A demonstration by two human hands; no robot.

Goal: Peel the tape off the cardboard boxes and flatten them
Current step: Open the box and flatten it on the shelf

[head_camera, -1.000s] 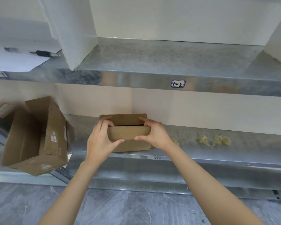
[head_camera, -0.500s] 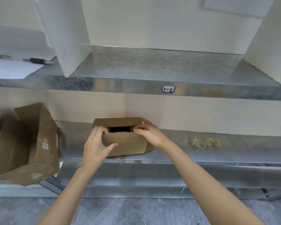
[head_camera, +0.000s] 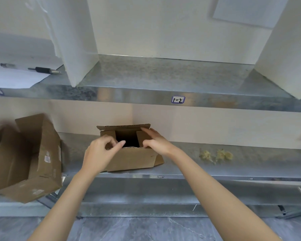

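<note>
On the shelf (head_camera: pixel 250 164), left hand (head_camera: pixel 99 153) pinches box (head_camera: pixel 134 159) flap (right hand (head_camera: pixel 156 141) presses, spread).

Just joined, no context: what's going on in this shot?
A person is working on the small box on the lower metal shelf. Its top is open, with the dark inside showing. The left hand curls its fingers at the left inner flap; the right hand lies on the right inner flap. The box stands upright, not yet flattened. A larger box sits open to its left.
</note>
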